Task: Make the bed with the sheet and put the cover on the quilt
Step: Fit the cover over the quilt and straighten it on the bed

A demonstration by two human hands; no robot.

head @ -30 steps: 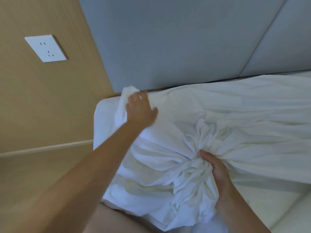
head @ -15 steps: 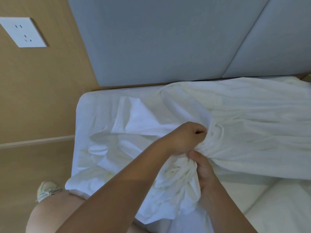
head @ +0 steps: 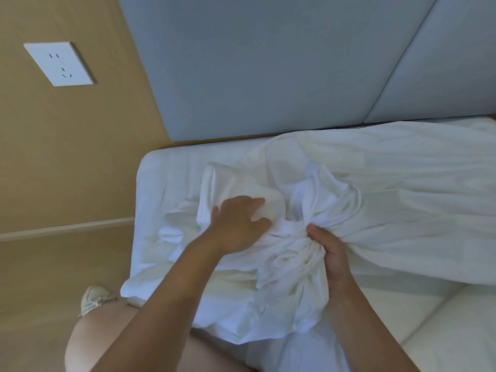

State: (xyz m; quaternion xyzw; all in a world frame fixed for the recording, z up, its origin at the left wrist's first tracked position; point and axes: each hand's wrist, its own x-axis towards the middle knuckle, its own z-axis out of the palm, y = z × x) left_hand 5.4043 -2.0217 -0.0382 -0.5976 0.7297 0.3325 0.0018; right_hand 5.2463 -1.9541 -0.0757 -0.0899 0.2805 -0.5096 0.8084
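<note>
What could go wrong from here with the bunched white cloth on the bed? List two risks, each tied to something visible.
1. The right hand grips a thick bunch of cloth; several layers may be caught in that grip, so a pull could tangle rather than spread it.
2. The left hand lies open on the cloth without holding; a loose fold hangs over the mattress edge and might slide off.

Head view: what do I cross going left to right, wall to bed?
Wall socket → shoe → left hand → right hand, gripping the bunched white fabric.
</note>
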